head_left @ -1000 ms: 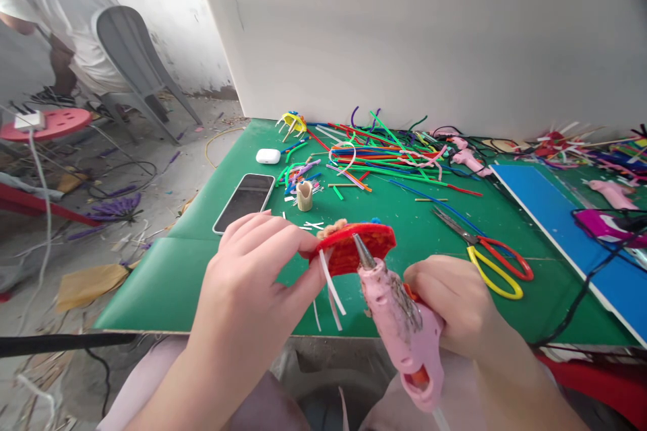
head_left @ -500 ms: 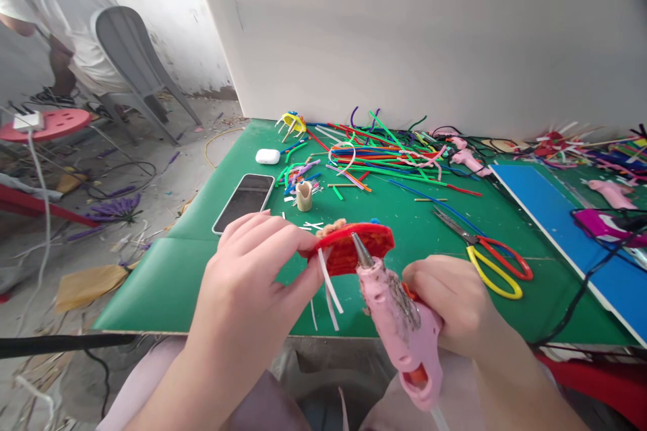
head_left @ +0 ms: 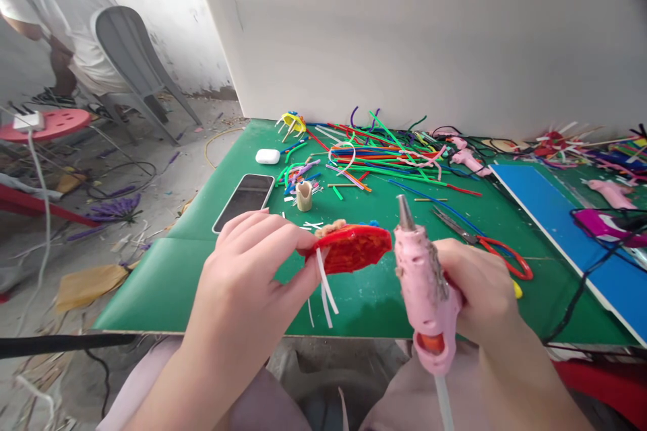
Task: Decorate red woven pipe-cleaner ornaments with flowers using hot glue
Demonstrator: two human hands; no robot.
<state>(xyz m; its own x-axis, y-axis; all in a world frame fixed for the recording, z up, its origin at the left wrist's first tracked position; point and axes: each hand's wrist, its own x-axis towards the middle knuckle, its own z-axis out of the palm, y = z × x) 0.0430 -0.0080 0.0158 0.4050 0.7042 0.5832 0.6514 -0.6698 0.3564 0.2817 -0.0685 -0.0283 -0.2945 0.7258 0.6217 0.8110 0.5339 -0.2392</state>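
Note:
My left hand (head_left: pixel 247 269) pinches the left edge of a flat red craft piece (head_left: pixel 354 247), held above the green table (head_left: pixel 166 276); white strips hang from the piece. My right hand (head_left: pixel 480 289) grips a pink glue gun (head_left: pixel 424 283), nozzle pointing up and away, a short way right of the red piece and not touching it. A clear glue stick pokes out of the gun's rear end.
A phone (head_left: pixel 245 201), white earbud case (head_left: pixel 267 156), small tan cup (head_left: pixel 304 195) and a heap of coloured sticks (head_left: pixel 384 155) lie farther back. Red-and-yellow scissors (head_left: pixel 493 256) lie beside my right hand. A blue sheet (head_left: pixel 561 222) lies at right. Another person sits far left (head_left: pixel 45 7).
My right hand pulled the glue gun away from the red piece, swinging it right and tipping its nozzle upward. My left hand kept hold of the piece, almost unmoved.

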